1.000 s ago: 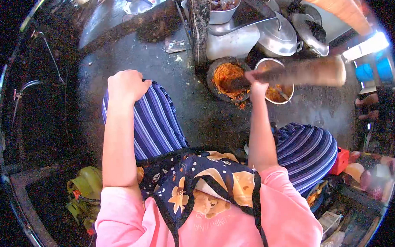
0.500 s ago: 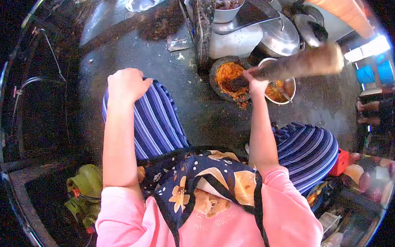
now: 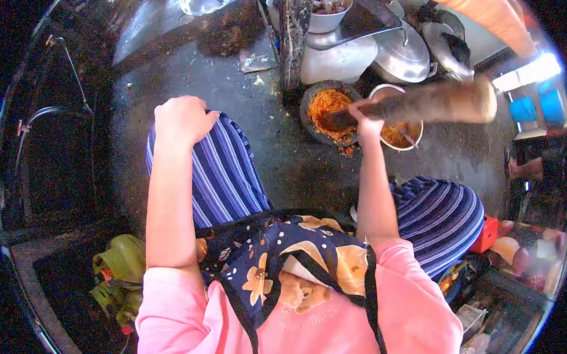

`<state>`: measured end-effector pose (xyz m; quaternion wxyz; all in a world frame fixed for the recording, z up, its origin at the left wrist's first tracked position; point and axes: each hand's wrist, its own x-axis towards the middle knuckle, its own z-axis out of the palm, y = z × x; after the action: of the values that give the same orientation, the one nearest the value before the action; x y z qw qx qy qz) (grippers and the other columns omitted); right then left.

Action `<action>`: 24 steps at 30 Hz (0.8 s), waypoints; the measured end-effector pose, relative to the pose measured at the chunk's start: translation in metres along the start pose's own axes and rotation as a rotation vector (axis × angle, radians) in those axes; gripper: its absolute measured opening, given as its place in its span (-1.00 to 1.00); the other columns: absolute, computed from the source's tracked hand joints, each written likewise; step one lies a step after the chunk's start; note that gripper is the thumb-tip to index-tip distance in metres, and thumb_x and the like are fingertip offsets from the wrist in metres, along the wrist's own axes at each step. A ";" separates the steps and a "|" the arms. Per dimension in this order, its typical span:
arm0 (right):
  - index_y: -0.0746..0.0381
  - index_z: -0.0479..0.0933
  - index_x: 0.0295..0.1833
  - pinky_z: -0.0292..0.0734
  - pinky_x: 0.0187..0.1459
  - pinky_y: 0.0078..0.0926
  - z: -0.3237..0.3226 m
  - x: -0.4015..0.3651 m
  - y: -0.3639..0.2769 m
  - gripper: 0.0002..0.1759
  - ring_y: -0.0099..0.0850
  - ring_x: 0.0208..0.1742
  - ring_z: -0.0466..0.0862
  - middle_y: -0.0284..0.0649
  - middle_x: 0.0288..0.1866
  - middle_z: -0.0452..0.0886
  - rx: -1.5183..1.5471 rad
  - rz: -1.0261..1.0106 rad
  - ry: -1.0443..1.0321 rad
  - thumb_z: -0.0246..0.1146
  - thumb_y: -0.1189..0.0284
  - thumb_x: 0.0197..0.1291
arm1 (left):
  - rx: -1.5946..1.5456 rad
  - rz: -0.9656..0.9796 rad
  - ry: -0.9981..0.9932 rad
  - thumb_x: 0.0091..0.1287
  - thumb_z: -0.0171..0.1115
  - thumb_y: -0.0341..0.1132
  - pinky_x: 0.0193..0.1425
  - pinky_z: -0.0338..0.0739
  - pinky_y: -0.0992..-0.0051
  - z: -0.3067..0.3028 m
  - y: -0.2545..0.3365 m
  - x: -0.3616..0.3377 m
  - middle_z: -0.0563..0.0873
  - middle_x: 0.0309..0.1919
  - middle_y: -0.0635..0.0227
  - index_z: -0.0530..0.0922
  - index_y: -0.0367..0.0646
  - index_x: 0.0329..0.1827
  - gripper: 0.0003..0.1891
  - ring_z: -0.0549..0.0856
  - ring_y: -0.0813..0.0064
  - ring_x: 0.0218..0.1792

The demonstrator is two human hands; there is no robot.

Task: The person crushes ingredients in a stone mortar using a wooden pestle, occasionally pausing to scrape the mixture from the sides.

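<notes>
My right hand (image 3: pixel 369 120) is wrapped round a long wooden pestle (image 3: pixel 443 103), its upper end blurred. The pestle's lower end rests in orange-red paste (image 3: pixel 330 108) inside a dark stone mortar (image 3: pixel 313 127). Just right of the mortar, partly behind the pestle, is a metal bowl (image 3: pixel 421 135) with orange food and a spoon (image 3: pixel 409 137). My left hand (image 3: pixel 185 120) lies over my striped knee (image 3: pixel 227 173), with its fingers curled down; whether anything is under them is hidden.
Behind the mortar stand a dark wooden post (image 3: pixel 296 45), a large lidded pot (image 3: pixel 401 51) and a bowl of dark food (image 3: pixel 329 19). Green gas cylinder-like objects (image 3: pixel 125 260) are at lower left. A red box (image 3: pixel 485 234) is beside my right knee.
The pestle's upper end has swung slightly down in the view, toward me. My right hand has shifted a little with it. My left hand has stayed on the knee.
</notes>
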<state>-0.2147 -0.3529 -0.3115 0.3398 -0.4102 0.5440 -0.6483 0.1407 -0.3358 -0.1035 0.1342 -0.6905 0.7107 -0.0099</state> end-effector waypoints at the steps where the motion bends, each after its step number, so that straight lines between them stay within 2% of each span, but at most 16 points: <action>1: 0.20 0.46 -0.39 0.44 -0.15 -0.45 0.006 -0.005 -0.005 -0.70 -0.46 -0.29 0.49 -0.34 -0.39 0.51 0.183 0.050 0.090 0.41 0.64 -0.26 | 0.006 0.000 0.006 0.11 0.15 0.04 -0.04 0.54 0.28 -0.001 0.002 0.000 0.70 -0.26 0.19 0.69 -0.01 -0.25 -0.64 0.67 0.20 -0.16; 2: 0.22 0.46 -0.38 0.44 -0.14 -0.46 0.011 -0.013 -0.014 -0.70 -0.45 -0.28 0.49 -0.33 -0.37 0.51 0.360 0.110 0.176 0.41 0.66 -0.24 | 0.004 -0.010 -0.002 0.11 0.15 0.04 -0.04 0.54 0.28 0.000 0.005 -0.002 0.70 -0.26 0.19 0.69 -0.01 -0.25 -0.64 0.67 0.20 -0.16; 4: 0.23 0.46 -0.36 0.44 -0.17 -0.47 0.012 -0.015 -0.055 -0.69 -0.45 -0.28 0.48 -0.33 -0.36 0.51 -0.015 0.009 0.152 0.42 0.68 -0.22 | 0.000 0.108 0.069 0.11 0.17 -0.05 -0.04 0.54 0.28 -0.002 0.010 -0.006 0.69 -0.24 0.17 0.67 -0.06 -0.23 -0.67 0.65 0.20 -0.13; 6: 0.24 0.49 -0.39 0.41 -0.23 -0.50 0.014 -0.001 -0.101 -0.73 -0.48 -0.37 0.47 -0.35 -0.41 0.52 0.029 -0.140 0.149 0.44 0.65 -0.22 | -0.339 0.506 0.280 0.09 0.24 -0.30 0.07 0.48 0.25 0.004 0.013 -0.017 0.63 -0.07 0.15 0.58 -0.18 -0.07 -0.68 0.61 0.16 -0.04; 8: 0.26 0.52 -0.43 0.40 -0.26 -0.52 0.009 0.009 -0.138 -0.77 -0.49 -0.41 0.48 -0.35 -0.46 0.54 0.012 -0.169 0.127 0.45 0.61 -0.22 | -0.563 0.780 0.254 0.18 0.20 -0.28 0.22 0.36 0.24 -0.029 0.039 -0.050 0.60 -0.03 0.15 0.52 -0.16 0.03 -0.65 0.52 0.15 0.08; 10: 0.26 0.52 -0.46 0.40 -0.25 -0.53 0.011 0.007 -0.148 -0.79 -0.48 -0.40 0.49 -0.33 -0.46 0.55 0.036 -0.220 0.151 0.44 0.61 -0.21 | -0.663 1.075 0.159 0.15 0.19 -0.27 0.21 0.36 0.17 -0.078 0.060 -0.089 0.61 -0.09 0.19 0.56 -0.15 -0.02 -0.67 0.56 0.19 0.04; 11: 0.26 0.52 -0.47 0.41 -0.21 -0.51 0.006 0.013 -0.122 -0.79 -0.45 -0.39 0.50 -0.34 -0.45 0.56 0.033 -0.193 0.180 0.44 0.62 -0.23 | -0.639 1.208 0.372 0.13 0.17 -0.26 0.16 0.41 0.15 -0.086 0.065 -0.108 0.63 -0.15 0.25 0.58 -0.11 -0.08 -0.71 0.60 0.25 -0.04; 12: 0.26 0.52 -0.43 0.42 -0.17 -0.47 0.007 0.025 -0.091 -0.74 -0.45 -0.37 0.50 -0.36 -0.44 0.56 0.138 -0.267 0.062 0.45 0.63 -0.29 | -0.667 1.262 0.485 0.11 0.17 -0.25 0.08 0.47 0.14 -0.098 0.072 -0.129 0.64 -0.19 0.34 0.60 -0.07 -0.13 -0.74 0.63 0.37 -0.10; 13: 0.24 0.52 -0.41 0.42 -0.14 -0.43 -0.003 0.013 -0.055 -0.70 -0.45 -0.33 0.50 -0.37 -0.41 0.56 -0.200 -0.177 0.130 0.45 0.64 -0.33 | -0.711 1.317 0.569 0.10 0.17 -0.25 0.07 0.50 0.20 -0.104 0.074 -0.146 0.65 -0.23 0.39 0.60 -0.04 -0.14 -0.74 0.63 0.43 -0.11; 14: 0.22 0.51 -0.39 0.43 -0.12 -0.42 0.014 -0.008 -0.057 -0.69 -0.45 -0.29 0.49 -0.33 -0.38 0.55 -0.067 -0.056 0.270 0.44 0.66 -0.31 | -0.602 1.351 0.270 0.09 0.17 -0.25 0.04 0.53 0.25 -0.126 0.065 -0.163 0.65 -0.25 0.41 0.61 -0.02 -0.14 -0.74 0.63 0.43 -0.13; 15: 0.22 0.50 -0.37 0.43 -0.12 -0.40 0.007 -0.009 -0.035 -0.69 -0.45 -0.27 0.49 -0.32 -0.36 0.54 -0.028 -0.026 0.219 0.42 0.67 -0.30 | -0.720 1.421 0.598 0.10 0.15 -0.23 -0.04 0.57 0.33 -0.125 0.081 -0.158 0.64 -0.26 0.43 0.61 0.01 -0.16 -0.76 0.63 0.46 -0.17; 16: 0.22 0.49 -0.35 0.44 -0.12 -0.39 0.002 -0.007 -0.010 -0.69 -0.44 -0.24 0.48 -0.31 -0.35 0.54 0.015 0.012 0.161 0.41 0.68 -0.28 | -1.052 1.080 0.912 0.07 0.22 -0.15 -0.13 0.54 0.31 -0.107 0.113 -0.176 0.63 -0.32 0.41 0.66 0.10 -0.19 -0.76 0.56 0.40 -0.37; 18: 0.25 0.48 -0.36 0.46 -0.16 -0.38 0.003 0.008 -0.027 -0.70 -0.43 -0.28 0.51 -0.30 -0.35 0.54 0.449 -0.001 0.221 0.36 0.73 -0.26 | -0.841 1.169 0.981 0.19 0.23 -0.07 -0.03 0.54 0.23 -0.103 0.122 -0.167 0.66 -0.20 0.35 0.62 0.07 -0.03 -0.68 0.60 0.33 -0.20; 19: 0.27 0.49 -0.37 0.47 -0.17 -0.39 0.015 0.003 -0.071 -0.73 -0.43 -0.30 0.52 -0.30 -0.36 0.55 0.218 -0.089 0.236 0.34 0.75 -0.24 | -0.773 1.200 0.986 0.20 0.21 -0.07 -0.02 0.53 0.23 -0.103 0.121 -0.163 0.66 -0.20 0.36 0.62 0.08 -0.03 -0.69 0.60 0.34 -0.20; 20: 0.29 0.50 -0.39 0.48 -0.19 -0.40 0.027 -0.002 -0.116 -0.76 -0.43 -0.32 0.53 -0.29 -0.36 0.56 -0.011 -0.177 0.232 0.32 0.77 -0.23 | -0.719 1.234 0.897 0.20 0.20 -0.06 0.00 0.52 0.23 -0.107 0.116 -0.161 0.66 -0.21 0.37 0.62 0.09 -0.04 -0.69 0.60 0.35 -0.20; 24: 0.30 0.54 -0.40 0.47 -0.19 -0.47 0.029 0.017 -0.131 -0.79 -0.45 -0.34 0.54 -0.28 -0.40 0.58 0.171 -0.127 0.138 0.35 0.72 -0.22 | -0.536 1.189 0.359 0.22 0.14 -0.05 0.06 0.46 0.23 -0.125 0.068 -0.142 0.65 -0.21 0.40 0.61 0.12 -0.06 -0.71 0.60 0.38 -0.20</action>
<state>-0.1952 -0.3567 -0.1775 0.2934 -0.3678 0.4817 -0.7393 0.0503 -0.2148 0.0282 -0.1791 -0.1792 0.9589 0.1276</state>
